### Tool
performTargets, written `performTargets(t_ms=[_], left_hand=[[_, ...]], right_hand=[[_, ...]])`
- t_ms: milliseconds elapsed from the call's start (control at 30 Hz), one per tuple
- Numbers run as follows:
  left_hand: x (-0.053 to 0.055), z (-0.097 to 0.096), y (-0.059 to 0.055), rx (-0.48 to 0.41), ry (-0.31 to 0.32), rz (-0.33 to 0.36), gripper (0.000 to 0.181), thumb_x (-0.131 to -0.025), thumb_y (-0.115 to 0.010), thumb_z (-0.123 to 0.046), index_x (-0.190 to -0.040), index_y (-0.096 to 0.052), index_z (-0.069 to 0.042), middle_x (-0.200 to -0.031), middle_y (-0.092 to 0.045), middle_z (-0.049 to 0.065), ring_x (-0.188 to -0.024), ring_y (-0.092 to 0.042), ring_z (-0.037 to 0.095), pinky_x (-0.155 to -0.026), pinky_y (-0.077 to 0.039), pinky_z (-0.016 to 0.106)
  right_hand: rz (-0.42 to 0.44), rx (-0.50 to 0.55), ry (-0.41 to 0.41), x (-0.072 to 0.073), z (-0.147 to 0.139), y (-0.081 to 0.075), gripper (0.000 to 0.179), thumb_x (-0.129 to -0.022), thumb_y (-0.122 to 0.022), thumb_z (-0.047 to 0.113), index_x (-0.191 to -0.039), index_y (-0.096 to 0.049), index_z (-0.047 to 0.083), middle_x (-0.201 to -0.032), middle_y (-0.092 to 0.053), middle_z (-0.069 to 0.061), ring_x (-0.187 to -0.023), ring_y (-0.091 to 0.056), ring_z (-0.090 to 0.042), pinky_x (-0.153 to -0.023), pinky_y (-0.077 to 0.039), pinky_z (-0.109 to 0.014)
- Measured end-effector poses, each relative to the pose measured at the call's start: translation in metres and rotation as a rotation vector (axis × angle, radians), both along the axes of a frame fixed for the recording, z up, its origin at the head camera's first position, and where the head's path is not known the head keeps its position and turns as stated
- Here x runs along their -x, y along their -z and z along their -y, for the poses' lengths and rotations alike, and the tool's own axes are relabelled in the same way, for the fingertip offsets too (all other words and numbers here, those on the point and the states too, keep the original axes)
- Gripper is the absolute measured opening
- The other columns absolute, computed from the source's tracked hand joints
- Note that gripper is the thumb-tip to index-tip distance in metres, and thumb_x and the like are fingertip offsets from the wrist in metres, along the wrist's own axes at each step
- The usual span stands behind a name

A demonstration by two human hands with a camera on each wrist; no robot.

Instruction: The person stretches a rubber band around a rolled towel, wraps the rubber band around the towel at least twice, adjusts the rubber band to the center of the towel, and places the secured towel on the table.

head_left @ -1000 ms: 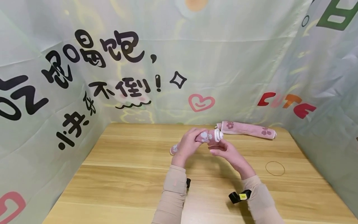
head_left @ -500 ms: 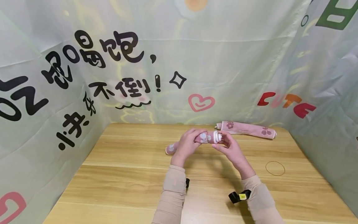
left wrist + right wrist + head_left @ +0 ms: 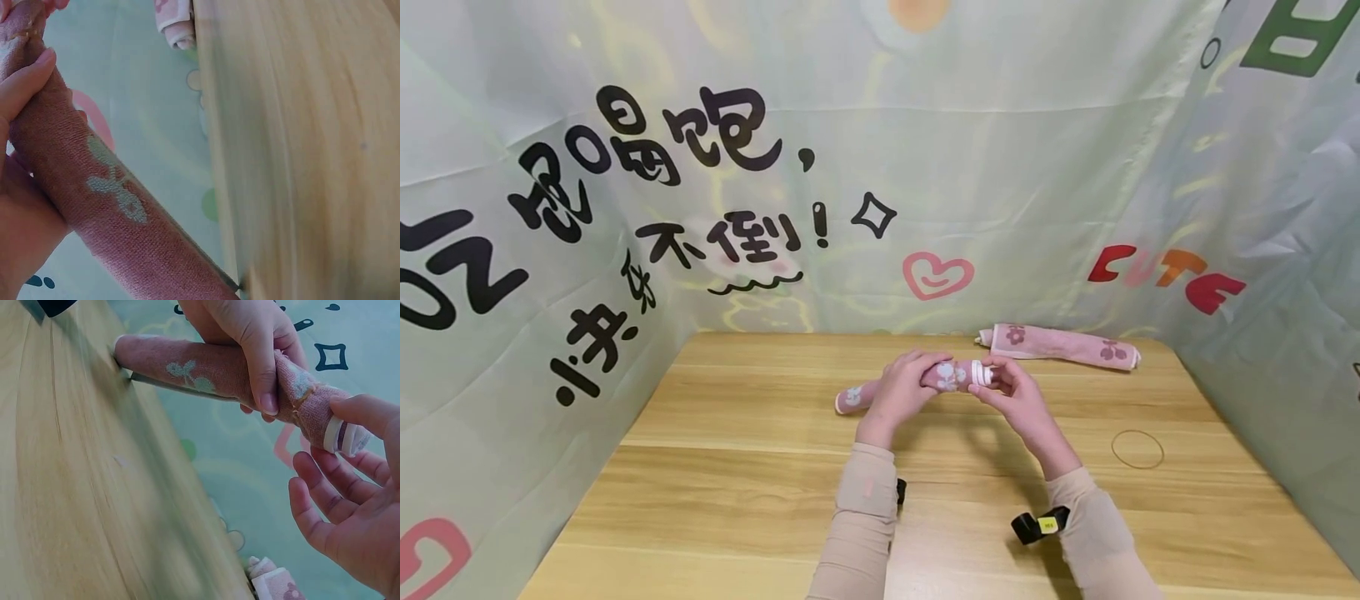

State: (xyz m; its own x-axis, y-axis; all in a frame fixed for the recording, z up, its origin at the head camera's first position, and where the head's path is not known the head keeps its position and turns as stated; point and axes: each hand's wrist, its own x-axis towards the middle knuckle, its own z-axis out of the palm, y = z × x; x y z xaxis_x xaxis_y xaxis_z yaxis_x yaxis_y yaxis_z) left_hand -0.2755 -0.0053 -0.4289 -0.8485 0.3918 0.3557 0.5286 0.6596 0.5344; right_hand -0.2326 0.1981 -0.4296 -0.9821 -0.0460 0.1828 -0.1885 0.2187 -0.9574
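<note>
A dusky-pink rolled towel (image 3: pixel 951 377) with pale blue flower motifs and white edging at its right end is held above the table. My left hand (image 3: pixel 898 392) grips it round the middle, the thumb lying along it in the left wrist view. At its right end my right hand (image 3: pixel 1018 404) pinches the white-edged tip, thumb on one side and fingertips on the other. A thin yellowish rubber band (image 3: pixel 304 400) cinches the roll between the two hands. In the left wrist view, the long end of the towel (image 3: pixel 119 187) extends past my left hand.
A second rolled towel (image 3: pixel 1063 346), lighter pink with darker flowers, lies at the back right of the wooden table (image 3: pixel 737 500). A loose rubber band (image 3: pixel 1137 449) lies at the right. Printed fabric (image 3: pixel 1037 183) walls in the back and sides.
My right hand has risen to the towel's right end and now pinches it. The towel has turned slightly, its left end showing further out beyond my left hand.
</note>
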Motion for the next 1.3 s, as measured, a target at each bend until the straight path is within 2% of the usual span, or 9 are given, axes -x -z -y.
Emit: performTargets(t_ms=[400,500,700,833,933,1133,1200,1300], left_hand=[[0.002,0.007,0.003,0.003,0.012,0.092,0.048,-0.085,-0.075,-0.025,-0.132,-0.061,-0.024,-0.129,-0.064,-0.001,-0.122,-0.058,0.020,-0.105,-0.044,0.042],[0.002,0.009,0.003,-0.008,0.010,0.096,0.047,-0.085,-0.076,-0.027,-0.130,-0.062,-0.022,-0.128,-0.065,0.000,-0.120,-0.059,0.020,-0.104,-0.045,0.041],[0.001,0.009,0.000,-0.036,0.014,0.036,0.040,-0.087,-0.074,-0.032,-0.124,-0.066,-0.019,-0.121,-0.069,0.001,-0.113,-0.063,0.019,-0.099,-0.049,0.037],[-0.002,0.007,-0.007,-0.085,0.024,-0.025,0.035,-0.088,-0.072,-0.031,-0.120,-0.067,-0.018,-0.116,-0.070,0.000,-0.108,-0.064,0.017,-0.095,-0.051,0.034],[-0.005,0.003,-0.013,-0.125,0.021,-0.069,0.033,-0.088,-0.073,-0.030,-0.118,-0.068,-0.017,-0.113,-0.071,0.000,-0.103,-0.065,0.016,-0.092,-0.052,0.032],[-0.011,-0.004,-0.023,-0.225,0.023,-0.124,0.030,-0.086,-0.074,-0.023,-0.114,-0.069,-0.015,-0.108,-0.071,0.001,-0.095,-0.064,0.016,-0.084,-0.054,0.031],[-0.012,-0.005,-0.026,-0.267,0.028,-0.123,0.031,-0.085,-0.073,-0.017,-0.115,-0.068,-0.012,-0.110,-0.069,0.003,-0.095,-0.064,0.016,-0.083,-0.054,0.034],[-0.013,-0.007,-0.028,-0.348,0.040,-0.091,0.033,-0.083,-0.070,-0.007,-0.115,-0.068,-0.007,-0.111,-0.067,0.007,-0.094,-0.063,0.019,-0.080,-0.056,0.036]], right_hand=[[0.042,0.015,0.024,0.003,-0.004,0.004,0.043,-0.091,-0.066,0.008,-0.127,-0.047,-0.005,-0.093,-0.061,0.011,-0.081,-0.058,0.000,-0.073,-0.053,-0.017],[0.034,0.031,0.043,0.003,-0.004,0.004,0.041,-0.091,-0.066,0.007,-0.126,-0.047,-0.006,-0.090,-0.060,0.011,-0.079,-0.058,-0.001,-0.072,-0.053,-0.018],[-0.030,0.153,0.082,0.001,-0.003,-0.002,0.035,-0.092,-0.064,0.004,-0.122,-0.047,-0.003,-0.087,-0.062,0.017,-0.078,-0.060,0.001,-0.069,-0.054,-0.018],[-0.109,0.261,0.076,-0.002,-0.003,-0.009,0.032,-0.091,-0.062,-0.001,-0.120,-0.051,0.010,-0.093,-0.064,0.015,-0.082,-0.061,0.000,-0.069,-0.054,-0.018],[-0.162,0.311,0.056,-0.003,-0.003,-0.010,0.037,-0.091,-0.060,-0.005,-0.117,-0.053,0.020,-0.095,-0.064,0.014,-0.085,-0.060,-0.001,-0.069,-0.053,-0.017],[-0.212,0.292,0.007,-0.002,-0.005,-0.009,0.041,-0.089,-0.062,-0.007,-0.117,-0.055,0.023,-0.098,-0.064,0.009,-0.091,-0.059,-0.003,-0.074,-0.053,-0.015],[-0.215,0.269,0.000,-0.002,-0.006,-0.008,0.040,-0.089,-0.064,-0.005,-0.118,-0.055,0.019,-0.099,-0.063,0.006,-0.093,-0.059,-0.004,-0.077,-0.052,-0.015],[-0.217,0.216,0.002,-0.001,-0.006,-0.007,0.039,-0.087,-0.066,-0.004,-0.123,-0.053,0.005,-0.102,-0.063,0.006,-0.096,-0.058,-0.006,-0.079,-0.051,-0.015]])
